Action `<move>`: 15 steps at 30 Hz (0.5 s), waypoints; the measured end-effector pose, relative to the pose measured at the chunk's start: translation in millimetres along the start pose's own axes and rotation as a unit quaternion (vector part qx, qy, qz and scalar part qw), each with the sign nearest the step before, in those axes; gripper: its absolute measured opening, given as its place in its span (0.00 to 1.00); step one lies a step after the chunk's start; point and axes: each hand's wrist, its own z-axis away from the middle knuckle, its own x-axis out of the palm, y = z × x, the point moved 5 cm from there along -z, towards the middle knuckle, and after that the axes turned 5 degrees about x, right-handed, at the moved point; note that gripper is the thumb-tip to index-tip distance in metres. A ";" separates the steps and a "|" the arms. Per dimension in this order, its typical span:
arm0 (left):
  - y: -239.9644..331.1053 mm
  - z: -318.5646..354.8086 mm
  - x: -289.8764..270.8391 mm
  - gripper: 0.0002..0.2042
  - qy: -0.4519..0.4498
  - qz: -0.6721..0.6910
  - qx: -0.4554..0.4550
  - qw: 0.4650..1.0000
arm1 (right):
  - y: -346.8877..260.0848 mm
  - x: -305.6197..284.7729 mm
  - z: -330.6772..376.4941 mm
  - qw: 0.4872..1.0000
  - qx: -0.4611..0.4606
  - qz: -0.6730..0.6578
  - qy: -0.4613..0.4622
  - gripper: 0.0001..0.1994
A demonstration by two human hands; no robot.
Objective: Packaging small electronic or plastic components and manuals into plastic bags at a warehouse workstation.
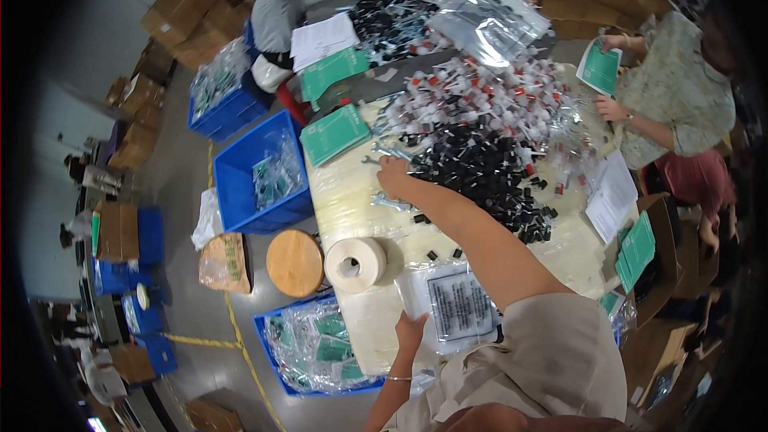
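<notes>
My right arm reaches across the padded table to small silver wrenches (pixel 372 160) at its left side. There my right hand (pixel 392 178) has its fingers bunched on a wrench, partly hiding it. Close to the table's near edge, my left hand (pixel 410 331) grips the left edge of a clear plastic bag (pixel 462 308) with dark printing, which lies flat. Beside my right forearm spreads a heap of black caps or knobs (pixel 480 176). Behind it is a pile of white and red small plastic parts (pixel 480 96). More silver wrenches (pixel 392 202) lie just below my right hand.
A white tape roll (pixel 354 264) stands at the table's left edge, and green booklets (pixel 336 134) lie farther back. Blue bins (pixel 232 184) and a round wooden stool (pixel 295 262) stand on the left. One co-worker (pixel 280 12) reaches in at the back; another (pixel 672 88) holds a booklet at right.
</notes>
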 end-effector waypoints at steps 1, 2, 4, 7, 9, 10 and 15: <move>0.1 1.9 -0.1 0.20 0.006 0.009 0.000 1.000 | 1.1 -5.7 3.7 0.998 -0.021 -0.011 -0.049 0.27; -1.7 2.1 1.0 0.20 -0.002 0.007 0.006 1.000 | 0.6 -8.1 5.7 0.994 -0.043 -0.024 -0.098 0.26; -3.0 1.1 1.6 0.19 0.002 0.018 -0.009 1.000 | 8.3 -5.4 0.9 0.993 -0.038 -0.041 -0.101 0.25; 5.4 -0.4 2.9 0.20 -0.007 0.024 -0.009 1.000 | 20.4 6.6 -15.9 0.990 -0.057 -0.055 -0.116 0.24; -1.3 0.1 0.5 0.20 -0.010 0.019 -0.019 1.000 | 10.7 9.2 -13.9 0.986 -0.112 -0.069 -0.106 0.19; -4.8 1.3 0.3 0.20 -0.012 0.016 -0.028 0.999 | 9.1 15.0 -13.3 0.986 -0.106 -0.069 -0.106 0.19; -6.4 -8.8 10.8 0.21 -0.009 0.040 0.010 0.999 | 43.8 40.4 -29.1 0.970 -0.115 -0.145 0.157 0.07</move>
